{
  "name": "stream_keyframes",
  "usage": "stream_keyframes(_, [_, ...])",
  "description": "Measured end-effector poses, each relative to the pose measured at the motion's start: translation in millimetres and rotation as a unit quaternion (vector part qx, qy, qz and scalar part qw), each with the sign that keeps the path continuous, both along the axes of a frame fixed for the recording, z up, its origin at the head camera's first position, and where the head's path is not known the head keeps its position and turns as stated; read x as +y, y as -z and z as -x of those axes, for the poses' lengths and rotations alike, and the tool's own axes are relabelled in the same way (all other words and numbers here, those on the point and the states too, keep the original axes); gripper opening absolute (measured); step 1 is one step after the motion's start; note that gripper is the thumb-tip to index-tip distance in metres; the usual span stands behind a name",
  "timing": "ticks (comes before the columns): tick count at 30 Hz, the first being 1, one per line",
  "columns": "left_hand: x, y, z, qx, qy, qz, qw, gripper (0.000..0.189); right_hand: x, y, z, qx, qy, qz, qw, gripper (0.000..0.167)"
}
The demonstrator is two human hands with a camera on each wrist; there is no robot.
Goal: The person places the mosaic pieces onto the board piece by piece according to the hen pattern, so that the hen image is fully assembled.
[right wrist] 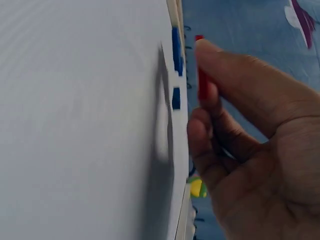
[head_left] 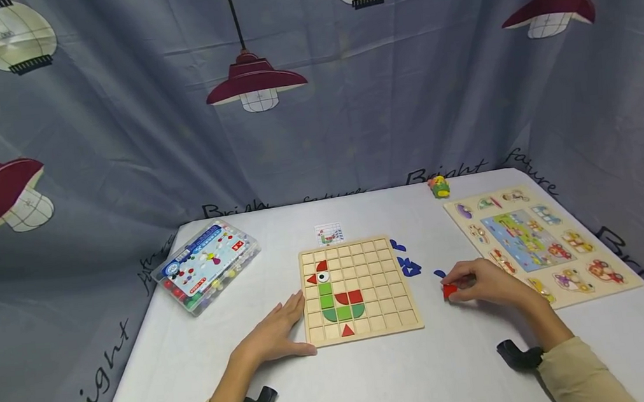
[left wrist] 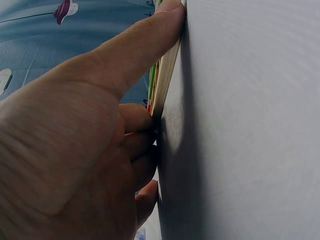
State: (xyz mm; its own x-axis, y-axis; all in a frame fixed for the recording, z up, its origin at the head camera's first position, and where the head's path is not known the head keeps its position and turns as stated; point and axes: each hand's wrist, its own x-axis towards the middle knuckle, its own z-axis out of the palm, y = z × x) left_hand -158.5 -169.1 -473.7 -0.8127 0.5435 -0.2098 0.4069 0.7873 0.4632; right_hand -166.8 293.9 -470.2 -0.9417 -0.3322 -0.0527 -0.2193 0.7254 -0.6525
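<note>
A wooden grid board (head_left: 375, 279) lies on the white table, bearing a bird-like picture of red and green tiles and a round eye tile (head_left: 323, 277). My left hand (head_left: 276, 333) rests against its left edge, fingers extended and thumb at the near corner. To the right of the board, my right hand (head_left: 481, 283) pinches a flat red tile (right wrist: 202, 75) between thumb and fingertips, lifted above the table in the right wrist view. Near it lies a small blue piece (head_left: 439, 274); more blue pieces (head_left: 409, 267) sit beside the board's right edge.
A small picture card (head_left: 329, 233) lies behind the board. At the left is a clear plastic box (head_left: 207, 265) of coloured pieces. A wooden picture puzzle (head_left: 571, 294) covers the right side, with a small green-and-yellow toy (head_left: 439, 187) at the back edge.
</note>
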Motion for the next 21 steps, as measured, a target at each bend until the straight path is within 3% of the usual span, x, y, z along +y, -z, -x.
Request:
stream_keyframes(7, [-0.5,1.1,-0.4,0.001,-0.003,0.000,1.0000,0.112,-19,-3.0,12.3,0.009,-0.066,0.033,0.9972,0.032])
stream_keyframes(21, [-0.5,1.9,0.2,0.003,0.001,0.003,1.0000,0.113,-59,-6.4,29.1,0.006,-0.105,0.064,0.9924,0.028])
